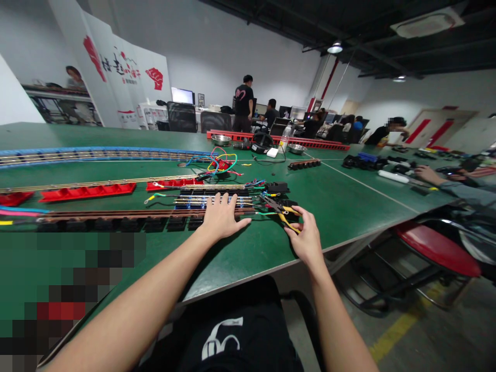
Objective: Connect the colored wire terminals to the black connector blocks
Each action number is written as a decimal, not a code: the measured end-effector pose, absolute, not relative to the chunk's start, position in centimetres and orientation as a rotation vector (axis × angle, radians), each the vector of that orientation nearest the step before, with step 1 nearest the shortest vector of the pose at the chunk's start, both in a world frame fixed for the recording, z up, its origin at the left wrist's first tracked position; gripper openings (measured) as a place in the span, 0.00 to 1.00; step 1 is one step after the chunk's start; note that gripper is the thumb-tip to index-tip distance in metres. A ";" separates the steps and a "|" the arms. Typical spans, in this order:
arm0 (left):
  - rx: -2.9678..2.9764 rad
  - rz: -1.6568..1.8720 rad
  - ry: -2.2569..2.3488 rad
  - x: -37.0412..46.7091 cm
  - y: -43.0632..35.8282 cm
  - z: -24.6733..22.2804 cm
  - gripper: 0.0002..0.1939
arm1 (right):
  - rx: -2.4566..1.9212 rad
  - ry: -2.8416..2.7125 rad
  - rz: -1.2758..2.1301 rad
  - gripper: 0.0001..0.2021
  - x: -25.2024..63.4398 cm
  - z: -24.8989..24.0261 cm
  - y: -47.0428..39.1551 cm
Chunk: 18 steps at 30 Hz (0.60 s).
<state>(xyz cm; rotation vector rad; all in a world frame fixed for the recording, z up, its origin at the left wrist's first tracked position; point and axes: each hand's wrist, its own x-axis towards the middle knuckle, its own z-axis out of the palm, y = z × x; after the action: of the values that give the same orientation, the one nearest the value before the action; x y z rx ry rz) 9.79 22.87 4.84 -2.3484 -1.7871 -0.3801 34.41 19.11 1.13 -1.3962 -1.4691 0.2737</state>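
Note:
My left hand point(221, 217) lies spread, palm down, across the brown-topped track point(127, 214) and the short blue-based track point(186, 201) behind it. My right hand point(307, 235) holds yellow-handled pliers point(289, 216) by their handles, fingers bent round them. The pliers' dark jaws point left toward the right ends of the tracks, where green and other thin wires come out. Whether the jaws grip a wire is too small to tell. A green wire with a ring terminal point(153, 198) extends left from the short track.
Red holders point(89, 191) and a long blue track point(96, 154) lie to the left. Behind my hands are tangled coloured wires point(222, 164), a metal bowl point(221, 139) and a bottle point(285, 137). A person's hand point(428, 174) is at the right, above a red stool point(437, 248).

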 end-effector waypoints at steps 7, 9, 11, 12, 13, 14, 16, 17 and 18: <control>-2.399 -0.290 -1.728 9.4 23.2 4.8 0.50 | -1.430 -1.427 0.302 0.28 34.4 1.1 19.2; -2.407 -0.287 -1.738 9.3 23.3 4.9 0.51 | -1.420 -1.439 0.297 0.27 34.3 1.1 19.1; -2.408 -0.282 -1.739 9.2 23.4 5.0 0.51 | -1.409 -1.436 0.293 0.27 34.3 1.2 19.0; -2.409 -0.276 -1.736 9.2 23.4 5.0 0.50 | -1.405 -1.431 0.292 0.27 34.3 1.2 19.0; -2.409 -0.270 -1.732 9.2 23.4 5.1 0.50 | -1.401 -1.425 0.293 0.27 34.3 1.3 19.0; -2.408 -0.267 -1.728 9.2 23.4 5.1 0.49 | -1.398 -1.420 0.297 0.27 34.3 1.3 19.0; -2.405 -0.264 -1.724 9.2 23.3 5.1 0.49 | -1.394 -1.412 0.310 0.27 34.3 1.2 19.0; -2.402 -0.265 -1.725 9.2 23.3 5.2 0.48 | -1.394 -1.412 0.312 0.27 34.4 1.2 19.0; -2.399 -0.269 -1.724 9.3 23.2 5.2 0.47 | -1.395 -1.412 0.310 0.27 34.4 1.2 19.0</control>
<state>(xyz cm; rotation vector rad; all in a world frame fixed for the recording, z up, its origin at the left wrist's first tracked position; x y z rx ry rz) 9.27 23.24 5.20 -2.3986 -1.7237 -0.2687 34.39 18.96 1.17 -1.3951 -1.4123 0.3101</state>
